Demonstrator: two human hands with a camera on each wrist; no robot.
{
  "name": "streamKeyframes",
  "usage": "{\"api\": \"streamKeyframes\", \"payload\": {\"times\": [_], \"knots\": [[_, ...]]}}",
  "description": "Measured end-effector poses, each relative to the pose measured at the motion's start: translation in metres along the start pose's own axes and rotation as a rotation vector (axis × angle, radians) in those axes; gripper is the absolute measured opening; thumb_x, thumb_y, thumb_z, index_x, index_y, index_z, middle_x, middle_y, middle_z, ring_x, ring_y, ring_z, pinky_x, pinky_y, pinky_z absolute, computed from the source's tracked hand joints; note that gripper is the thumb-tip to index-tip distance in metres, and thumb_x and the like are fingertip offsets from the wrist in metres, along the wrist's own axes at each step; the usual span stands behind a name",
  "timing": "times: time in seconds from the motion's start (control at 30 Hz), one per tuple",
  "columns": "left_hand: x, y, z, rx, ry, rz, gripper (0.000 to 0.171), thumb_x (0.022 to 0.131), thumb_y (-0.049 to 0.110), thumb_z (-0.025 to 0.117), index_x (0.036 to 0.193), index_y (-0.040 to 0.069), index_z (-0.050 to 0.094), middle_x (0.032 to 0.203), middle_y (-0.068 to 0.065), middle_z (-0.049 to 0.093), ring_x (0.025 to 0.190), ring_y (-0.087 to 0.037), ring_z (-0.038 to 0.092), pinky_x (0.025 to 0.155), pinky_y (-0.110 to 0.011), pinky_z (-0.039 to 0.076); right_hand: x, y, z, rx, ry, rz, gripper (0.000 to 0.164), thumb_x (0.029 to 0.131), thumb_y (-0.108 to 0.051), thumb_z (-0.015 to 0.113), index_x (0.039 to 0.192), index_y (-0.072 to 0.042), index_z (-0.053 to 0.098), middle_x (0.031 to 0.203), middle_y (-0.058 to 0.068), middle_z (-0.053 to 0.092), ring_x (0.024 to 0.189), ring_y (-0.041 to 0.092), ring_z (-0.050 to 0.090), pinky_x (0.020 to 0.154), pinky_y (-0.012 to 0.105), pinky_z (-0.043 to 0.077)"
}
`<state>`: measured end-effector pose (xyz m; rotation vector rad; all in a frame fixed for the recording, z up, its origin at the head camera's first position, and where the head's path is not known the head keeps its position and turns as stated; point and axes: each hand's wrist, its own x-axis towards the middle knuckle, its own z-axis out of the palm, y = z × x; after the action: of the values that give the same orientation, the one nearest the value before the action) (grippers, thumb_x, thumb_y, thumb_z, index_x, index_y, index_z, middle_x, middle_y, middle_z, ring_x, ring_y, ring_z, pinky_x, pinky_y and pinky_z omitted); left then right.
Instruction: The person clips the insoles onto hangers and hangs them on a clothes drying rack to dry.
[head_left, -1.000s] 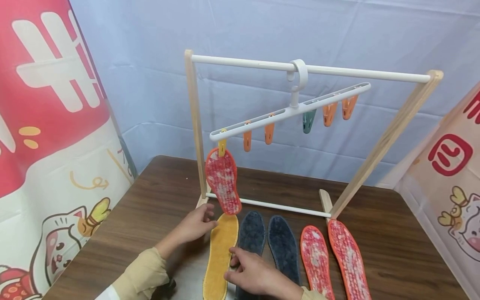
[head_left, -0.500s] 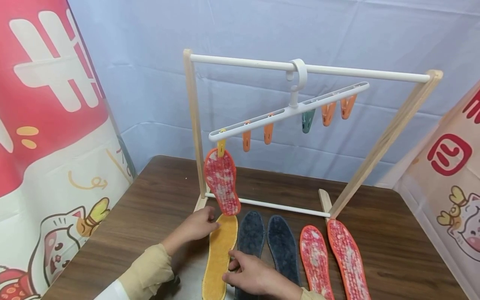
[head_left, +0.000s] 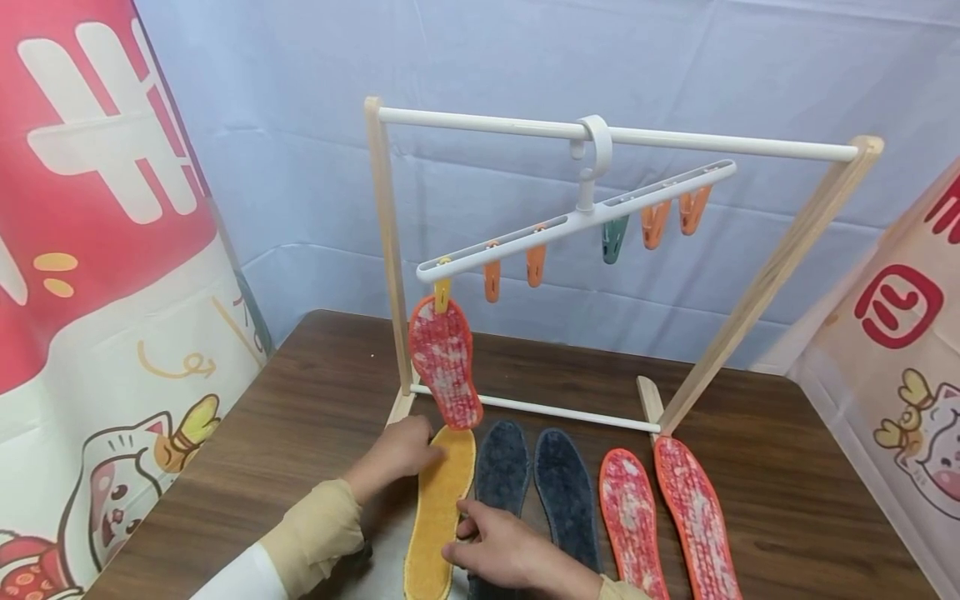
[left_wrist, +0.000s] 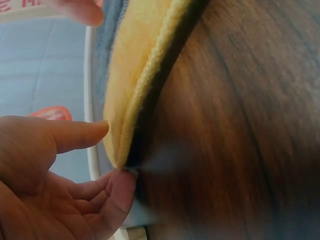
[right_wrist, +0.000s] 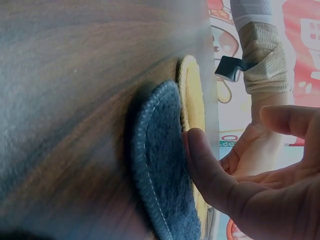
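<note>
A yellow insole (head_left: 441,517) lies on the table below the hanging red insole. My left hand (head_left: 405,446) is at its far tip; in the left wrist view the thumb rests on the top face and the fingers curl at the tip's edge, pinching the yellow insole (left_wrist: 142,55). Over the neighbouring dark insole (head_left: 504,467), my right hand (head_left: 502,542) is held with loosely bent fingers beside the yellow insole's right edge. In the right wrist view a fingertip is close to the border between the dark insole (right_wrist: 165,150) and the yellow one; contact is unclear.
A red-and-white insole (head_left: 444,358) hangs from a yellow clip (head_left: 442,296) on a white hanger (head_left: 585,222). Several orange clips and a green clip (head_left: 615,239) hang alongside. The hanger hooks onto a wooden rack (head_left: 386,250). Another dark insole (head_left: 564,492) and two red insoles (head_left: 630,517) lie rightward.
My left hand has moved slightly right onto the tip of the yellow insole, its fingers closing there. The right hand has barely moved.
</note>
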<state>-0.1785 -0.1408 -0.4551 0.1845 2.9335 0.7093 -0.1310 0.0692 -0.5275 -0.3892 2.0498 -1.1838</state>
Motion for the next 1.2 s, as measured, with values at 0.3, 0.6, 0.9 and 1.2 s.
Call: {"api": "streamKeyframes", "payload": {"times": [0.3, 0.6, 0.9, 1.2], "knots": [[0.002, 0.004, 0.002, 0.029, -0.011, -0.039, 0.029, 0.084, 0.027, 0.08, 0.07, 0.01, 0.062, 0.07, -0.002, 0.057, 0.06, -0.017, 0.05, 0.055, -0.033, 0.043, -0.059, -0.078, 0.0, 0.094, 0.052, 0.007, 0.074, 0.094, -0.026, 0.068, 0.151, 0.008, 0.036, 0.115, 0.008, 0.063, 0.076, 0.023, 0.068, 0.07, 0.037, 0.056], [-0.003, -0.007, -0.003, -0.308, -0.076, -0.086, 0.02, 0.092, 0.013, 0.073, 0.08, 0.005, 0.058, 0.071, -0.004, 0.059, 0.058, -0.014, 0.058, 0.052, -0.027, 0.049, -0.004, -0.004, 0.002, 0.183, 0.013, 0.027, 0.096, 0.084, -0.049, 0.078, 0.156, -0.003, 0.034, 0.12, 0.003, 0.065, 0.078, 0.025, 0.07, 0.069, 0.039, 0.057], [-0.005, -0.022, -0.011, -0.625, -0.227, -0.096, 0.01, 0.1, 0.005, 0.06, 0.098, -0.001, 0.053, 0.078, -0.009, 0.066, 0.063, -0.015, 0.063, 0.055, -0.028, 0.05, -0.006, -0.013, 0.004, 0.145, 0.045, 0.032, 0.086, 0.085, -0.041, 0.077, 0.152, -0.001, 0.04, 0.112, 0.002, 0.065, 0.082, 0.021, 0.067, 0.071, 0.038, 0.055], [-0.008, -0.028, -0.009, -0.727, -0.303, -0.082, 0.011, 0.102, 0.006, 0.057, 0.101, -0.004, 0.053, 0.082, -0.009, 0.069, 0.067, -0.014, 0.064, 0.059, -0.027, 0.052, -0.054, -0.073, 0.012, 0.192, 0.084, -0.04, 0.016, 0.094, -0.007, 0.064, 0.108, 0.002, 0.062, 0.074, 0.004, 0.065, 0.056, 0.01, 0.06, 0.053, 0.023, 0.049]]}}
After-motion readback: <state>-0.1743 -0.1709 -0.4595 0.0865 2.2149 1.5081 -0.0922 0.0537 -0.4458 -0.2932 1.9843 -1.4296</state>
